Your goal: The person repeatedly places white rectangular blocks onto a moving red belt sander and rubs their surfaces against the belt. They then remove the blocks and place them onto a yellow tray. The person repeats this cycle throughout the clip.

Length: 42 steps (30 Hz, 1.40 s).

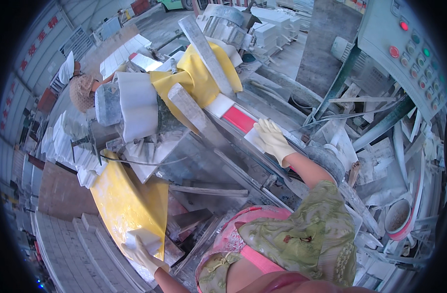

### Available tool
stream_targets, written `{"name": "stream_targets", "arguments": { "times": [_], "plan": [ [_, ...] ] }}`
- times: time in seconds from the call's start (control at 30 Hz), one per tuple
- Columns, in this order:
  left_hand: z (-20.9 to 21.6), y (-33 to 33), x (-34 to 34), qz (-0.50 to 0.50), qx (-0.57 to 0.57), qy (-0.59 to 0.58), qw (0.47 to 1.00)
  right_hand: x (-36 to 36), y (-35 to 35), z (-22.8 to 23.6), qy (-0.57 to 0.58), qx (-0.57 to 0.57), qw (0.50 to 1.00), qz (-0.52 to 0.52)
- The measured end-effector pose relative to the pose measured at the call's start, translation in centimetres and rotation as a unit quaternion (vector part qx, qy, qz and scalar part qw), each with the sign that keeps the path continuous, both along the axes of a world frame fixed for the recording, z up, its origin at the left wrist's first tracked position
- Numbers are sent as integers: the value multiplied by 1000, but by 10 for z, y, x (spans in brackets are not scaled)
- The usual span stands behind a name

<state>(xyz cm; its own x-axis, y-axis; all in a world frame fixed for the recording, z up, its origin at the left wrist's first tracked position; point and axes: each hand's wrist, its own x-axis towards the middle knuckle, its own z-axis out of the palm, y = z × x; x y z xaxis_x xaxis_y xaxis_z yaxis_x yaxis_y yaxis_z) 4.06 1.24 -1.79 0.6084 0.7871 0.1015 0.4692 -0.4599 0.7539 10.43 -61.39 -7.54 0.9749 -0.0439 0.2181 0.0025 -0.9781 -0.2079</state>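
My right hand (272, 139), in a cream rubber glove, lies over a narrow conveyor with its fingers stretched out. Its palm side rests on a white stone piece (251, 138) that shows at the edge of the glove. Just beyond it runs a stretch of red belt (238, 119), with another white piece (218, 104) on the same track. At lower left my left hand (139, 250), gloved alike, is closed on a small white stone slab (146, 237). That slab is in front of a wet yellow sheet (130, 195), and the glove partly hides it.
A machine with a motor (226, 24) and a second yellow sheet (196, 68) stands over the conveyor. A control panel (409, 53) with lit buttons hangs at upper right. Stacked white slabs (69, 146) lie at left, near another person (84, 90). Offcuts and a bucket (398, 217) are at right.
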Motion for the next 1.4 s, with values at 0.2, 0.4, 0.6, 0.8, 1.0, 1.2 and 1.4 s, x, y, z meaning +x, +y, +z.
{"name": "stream_targets", "arguments": {
  "times": [0.2,0.4,0.6,0.8,1.0,1.2,1.4],
  "plan": [
    [26,-35,-9,-3,-85,-70,994,-26,3,59,223,-76,968,83],
    [23,-27,-8,-3,-51,-30,998,-19,28,35,157,-79,984,34],
    [-6,7,-1,-23,-31,-6,999,-10,13,11,46,20,998,44],
    [-4,2,-2,-21,-26,-7,999,-36,-15,65,169,-47,973,149],
    [21,-24,-9,-12,-73,-32,997,-26,17,24,65,-273,956,83],
    [11,-12,-6,-21,-62,-6,998,-28,15,7,-12,-258,965,52],
    [-8,10,2,-28,-23,31,999,2,55,54,-27,175,981,-77]
  ]
}}
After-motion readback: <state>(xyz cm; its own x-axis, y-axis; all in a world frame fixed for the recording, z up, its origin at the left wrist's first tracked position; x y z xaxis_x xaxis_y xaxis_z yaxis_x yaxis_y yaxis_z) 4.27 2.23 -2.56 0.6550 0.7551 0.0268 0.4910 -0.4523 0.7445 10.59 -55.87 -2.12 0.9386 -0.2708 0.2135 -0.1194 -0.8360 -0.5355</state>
